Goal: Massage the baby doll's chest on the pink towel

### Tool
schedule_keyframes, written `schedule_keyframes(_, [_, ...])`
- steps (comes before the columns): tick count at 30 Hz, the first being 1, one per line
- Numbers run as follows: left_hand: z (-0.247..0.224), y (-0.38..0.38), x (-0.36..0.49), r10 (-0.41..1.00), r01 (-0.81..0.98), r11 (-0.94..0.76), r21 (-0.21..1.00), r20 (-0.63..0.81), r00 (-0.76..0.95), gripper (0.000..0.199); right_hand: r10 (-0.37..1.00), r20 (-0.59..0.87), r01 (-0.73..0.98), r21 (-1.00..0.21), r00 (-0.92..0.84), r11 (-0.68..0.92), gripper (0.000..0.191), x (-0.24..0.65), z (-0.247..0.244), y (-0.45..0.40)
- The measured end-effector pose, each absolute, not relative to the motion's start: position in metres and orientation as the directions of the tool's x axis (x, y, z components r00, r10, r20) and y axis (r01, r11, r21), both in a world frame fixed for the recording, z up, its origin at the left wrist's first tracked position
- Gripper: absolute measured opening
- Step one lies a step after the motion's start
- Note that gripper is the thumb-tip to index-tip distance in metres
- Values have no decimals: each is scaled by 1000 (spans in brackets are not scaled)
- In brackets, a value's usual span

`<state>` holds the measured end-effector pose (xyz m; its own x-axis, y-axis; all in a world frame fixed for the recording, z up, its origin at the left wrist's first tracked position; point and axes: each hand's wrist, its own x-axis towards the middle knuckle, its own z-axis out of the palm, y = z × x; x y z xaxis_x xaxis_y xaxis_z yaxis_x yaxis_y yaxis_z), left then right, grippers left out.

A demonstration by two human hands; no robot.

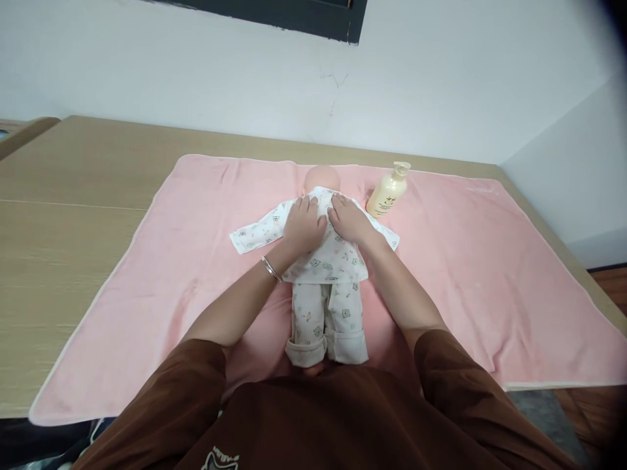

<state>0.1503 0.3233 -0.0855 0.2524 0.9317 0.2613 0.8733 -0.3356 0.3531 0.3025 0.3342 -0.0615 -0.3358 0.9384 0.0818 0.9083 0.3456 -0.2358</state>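
A baby doll in a printed white top and matching cuffed trousers lies stretched out on a pink blanket, its bald head toward the wall; the person's left hand and right hand rest flat side by side on its upper torso, fingers extended, grasping nothing; a silver bracelet circles the left wrist. A cream pump bottle stands on the blanket near the doll's head, to the right; the pale-edged, slightly creased blanket covers much of a light wood-grain table; the table meets a white wall marked with faint scribbles, below a dark frame; reddish-brown flooring shows at lower right.
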Motion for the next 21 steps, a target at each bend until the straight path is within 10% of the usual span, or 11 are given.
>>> schedule_keyframes(7, [-81,340,140,962,883,-256,392,192,194,49,933,8,930,-72,-360,360,54,285,-47,295])
schedule_keyframes(16, [-69,300,154,931,923,-351,155,162,327,53,961,36,941,-199,-272,274,58,300,-56,331])
schedule_keyframes(21, [-61,327,139,948,902,-318,291,113,297,53,935,78,937,-29,-346,349,53,285,-58,305])
